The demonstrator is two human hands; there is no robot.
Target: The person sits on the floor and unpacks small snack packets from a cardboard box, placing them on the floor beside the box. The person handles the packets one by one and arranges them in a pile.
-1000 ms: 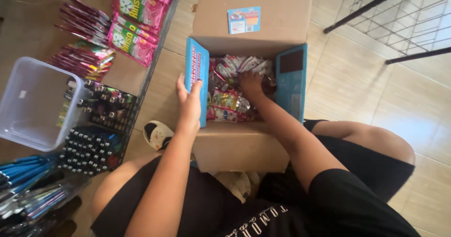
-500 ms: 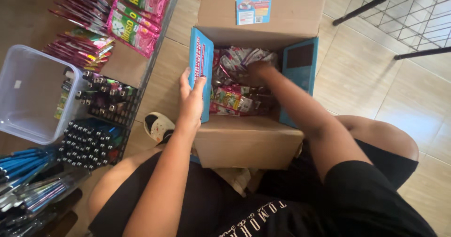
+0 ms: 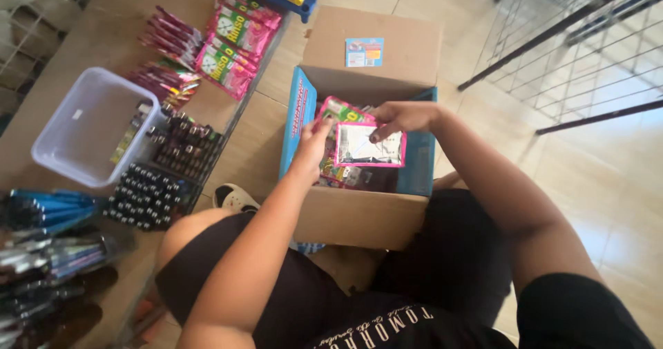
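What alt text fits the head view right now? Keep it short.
Seen from above, a seated person lifts a pink-edged packet out of an open cardboard box, the right hand gripping its top edge and the left hand at its left side. More pink packets, an empty clear tub and pens lie to the left.

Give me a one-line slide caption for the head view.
Both hands, left hand and right hand, lift a pink-edged packet above an open cardboard box of packets.
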